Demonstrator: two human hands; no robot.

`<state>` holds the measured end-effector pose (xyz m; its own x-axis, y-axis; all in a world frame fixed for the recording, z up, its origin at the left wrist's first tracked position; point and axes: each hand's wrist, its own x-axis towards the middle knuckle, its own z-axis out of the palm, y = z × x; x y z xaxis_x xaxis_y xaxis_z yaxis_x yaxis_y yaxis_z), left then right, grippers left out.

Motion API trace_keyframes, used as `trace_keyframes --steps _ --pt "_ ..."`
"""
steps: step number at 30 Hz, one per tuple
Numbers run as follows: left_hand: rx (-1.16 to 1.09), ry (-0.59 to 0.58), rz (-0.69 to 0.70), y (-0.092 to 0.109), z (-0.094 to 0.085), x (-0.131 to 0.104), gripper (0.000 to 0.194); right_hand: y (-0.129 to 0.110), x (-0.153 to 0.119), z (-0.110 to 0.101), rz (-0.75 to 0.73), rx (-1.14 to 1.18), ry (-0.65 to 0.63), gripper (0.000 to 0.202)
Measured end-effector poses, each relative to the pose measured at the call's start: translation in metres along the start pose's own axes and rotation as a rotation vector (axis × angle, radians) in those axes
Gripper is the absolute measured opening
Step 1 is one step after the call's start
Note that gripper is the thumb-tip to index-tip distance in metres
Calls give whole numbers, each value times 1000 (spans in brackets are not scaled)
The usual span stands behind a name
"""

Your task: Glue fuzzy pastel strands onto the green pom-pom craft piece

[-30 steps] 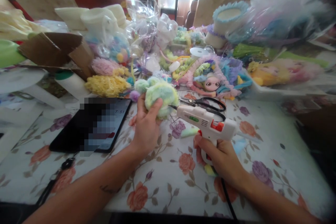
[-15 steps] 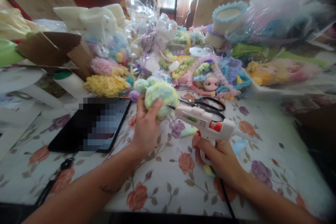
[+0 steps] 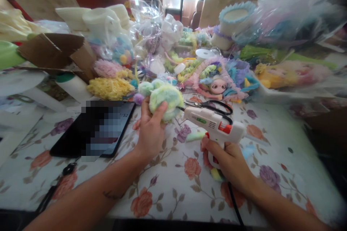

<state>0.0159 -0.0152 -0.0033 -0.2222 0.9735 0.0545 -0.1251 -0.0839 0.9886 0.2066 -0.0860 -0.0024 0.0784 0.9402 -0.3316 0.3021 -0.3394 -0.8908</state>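
Note:
My left hand (image 3: 154, 128) grips a fluffy yellow-green ball (image 3: 166, 99), with the thumb across its front. The handle of a white glue gun (image 3: 214, 124) with red parts is wrapped in my right hand (image 3: 223, 155). Its dark nozzle points left, at the ball's right edge; whether they touch is hard to tell. Behind the gun lie black-handled scissors (image 3: 217, 105). A pale green and yellow fuzzy piece (image 3: 195, 136) is on the cloth below the gun, and another colourful piece (image 3: 217, 175) shows under my right hand.
A dark tablet (image 3: 119, 130) lies on the flowered tablecloth (image 3: 168, 202) at the left. Behind are a thread cone (image 3: 72, 86), yellow fluffy trim (image 3: 110, 87), a doll's face (image 3: 218, 86), plastic bags and a cardboard box (image 3: 51, 52). The gun's black cord (image 3: 234, 202) runs to the front edge.
The glue gun and my right hand have shifted slightly to the right, drawing the nozzle back from over the ball to its edge. My left hand and the ball have barely moved.

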Motion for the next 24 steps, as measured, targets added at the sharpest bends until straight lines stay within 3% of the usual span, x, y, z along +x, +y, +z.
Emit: trace_keyframes --steps 15,24 --pt "52 -43 89 -4 -2 1 17 -7 -2 2 23 12 43 43" --pt "66 -15 17 0 -2 0 24 -1 -3 -1 -22 -72 -11 46"
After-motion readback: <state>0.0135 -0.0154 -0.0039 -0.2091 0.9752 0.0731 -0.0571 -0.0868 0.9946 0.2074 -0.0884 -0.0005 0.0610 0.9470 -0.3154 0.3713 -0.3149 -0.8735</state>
